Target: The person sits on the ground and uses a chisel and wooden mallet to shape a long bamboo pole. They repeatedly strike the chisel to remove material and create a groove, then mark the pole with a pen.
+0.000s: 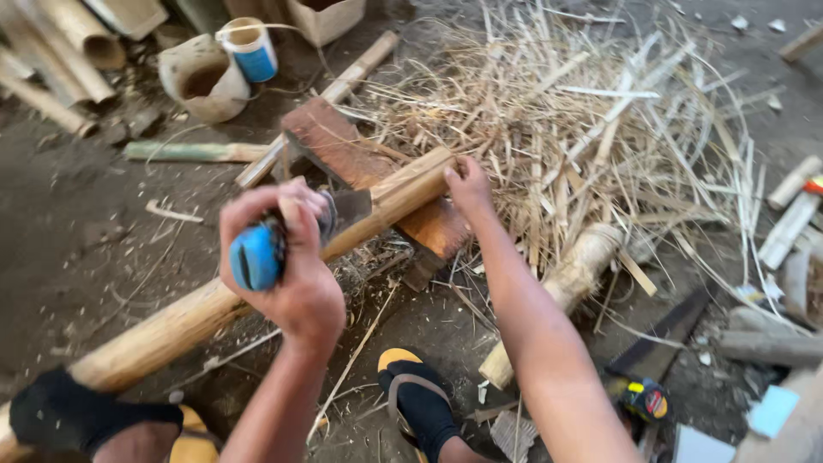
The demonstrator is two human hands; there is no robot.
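Left hand (287,274) is closed tight round the blue-ended handle (255,255) of a chopping blade (347,208), raised just above the bamboo pole (257,287). Right hand (470,184) has its fingers curled over the pole's far end, gripping it where it rests on the reddish wood block (360,163). Pole runs diag. from the block down to lower left, near end pinned under a black-socked foot (73,411); the other foot, in a yellow sandal (411,390), sits on the dirt floor (77,249) betw. the arms.

Seems to be shaving/splitting the pole w/ the blade. To do it well, I'd say: keep the pole seated on the block, foot pressure steady, blade edge angled along the grain, and right fingers well clear of the strike line, as they look close to it. Pile of bamboo strips (583,120) lies beyond.
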